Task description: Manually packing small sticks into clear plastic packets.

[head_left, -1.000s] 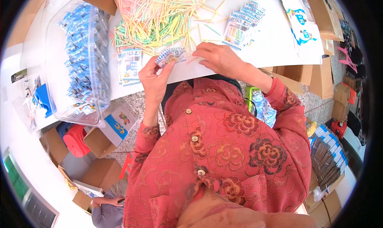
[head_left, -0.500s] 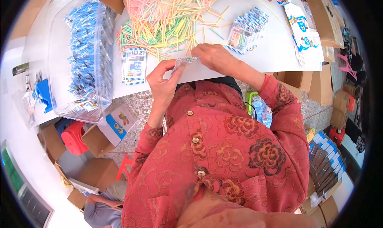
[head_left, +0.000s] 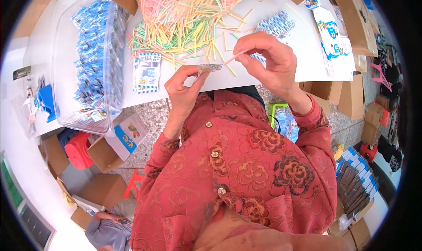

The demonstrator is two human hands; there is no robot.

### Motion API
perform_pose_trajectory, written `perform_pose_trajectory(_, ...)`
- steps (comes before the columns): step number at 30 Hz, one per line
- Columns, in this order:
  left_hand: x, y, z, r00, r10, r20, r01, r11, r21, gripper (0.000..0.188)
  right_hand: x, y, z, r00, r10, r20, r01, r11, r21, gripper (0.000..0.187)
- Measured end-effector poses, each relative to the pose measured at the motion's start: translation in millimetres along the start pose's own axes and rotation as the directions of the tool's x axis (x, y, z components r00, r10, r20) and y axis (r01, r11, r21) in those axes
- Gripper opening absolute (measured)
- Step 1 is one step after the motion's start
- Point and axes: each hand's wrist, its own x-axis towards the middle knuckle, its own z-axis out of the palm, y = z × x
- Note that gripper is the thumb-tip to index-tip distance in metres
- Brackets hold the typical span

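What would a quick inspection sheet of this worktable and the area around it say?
Surface: white table, mostly covered.
Job's things: small packet in left hand; pink stick pinched in right hand, its tip at the packet.
Clutter: heap of coloured sticks, clear bin of blue packets, flat packet stack.
Fingers: both hands closed on their items.
Cables: nothing seen.
Surroundings: cardboard boxes, red stool, another person lower left.

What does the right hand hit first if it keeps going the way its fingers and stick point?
Likely the small packet pinched in the left hand. The right hand holds a pink stick aimed left at the packet's open end, its tip nearly there. Depth is unclear from one view.
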Motion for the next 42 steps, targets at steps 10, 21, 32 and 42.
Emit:
perform_pose_trajectory(10, -2, -1, -2, 0.997, 0.074, -0.001, -0.074, 0.996, 0.044, 0.017, 2, -1, 12, 0.994, -0.106, 0.020, 0.108, 0.976, -0.187, 0.021)
perform_pose_trajectory(21, -2, 0, -3, 0.992, 0.129, -0.005, -0.129, 0.988, 0.082, 0.019, -2, 8, 20, 0.967, -0.247, 0.064, 0.253, 0.896, -0.364, 0.024)
perform_pose_trajectory(32, -5, 0, 6, 0.999, 0.050, 0.016, -0.050, 0.999, -0.009, 0.015, -3, 11, 17, 0.975, -0.218, -0.038, 0.181, 0.885, -0.429, 0.025)
perform_pose_trajectory(42, -2, 3, 11, 0.999, 0.045, -0.017, -0.046, 0.998, -0.032, 0.015, -9, 14, 18, 0.985, -0.166, 0.055, 0.171, 0.856, -0.488, 0.032)
